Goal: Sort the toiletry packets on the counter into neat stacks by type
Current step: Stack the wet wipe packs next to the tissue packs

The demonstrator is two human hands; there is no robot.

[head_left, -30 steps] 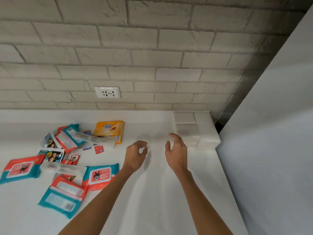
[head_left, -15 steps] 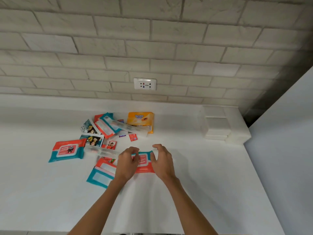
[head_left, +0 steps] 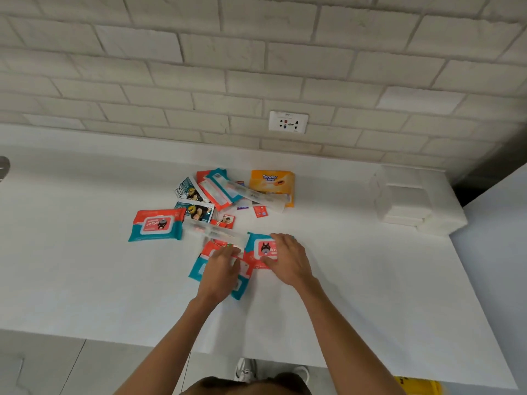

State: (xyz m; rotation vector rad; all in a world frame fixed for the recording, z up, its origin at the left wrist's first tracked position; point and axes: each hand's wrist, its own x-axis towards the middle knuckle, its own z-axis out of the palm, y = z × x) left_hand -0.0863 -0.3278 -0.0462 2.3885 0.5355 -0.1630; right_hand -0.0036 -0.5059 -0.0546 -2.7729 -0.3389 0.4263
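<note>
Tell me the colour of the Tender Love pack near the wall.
Tender Love pack: orange-yellow, seen in the head view.

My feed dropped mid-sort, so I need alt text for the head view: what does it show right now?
Over a white counter, the right hand grips a wipes pack and the left hand rests on a second wipes pack beside it. Behind them lies an unsorted pile of packets, with an orange pack at its far right.
</note>
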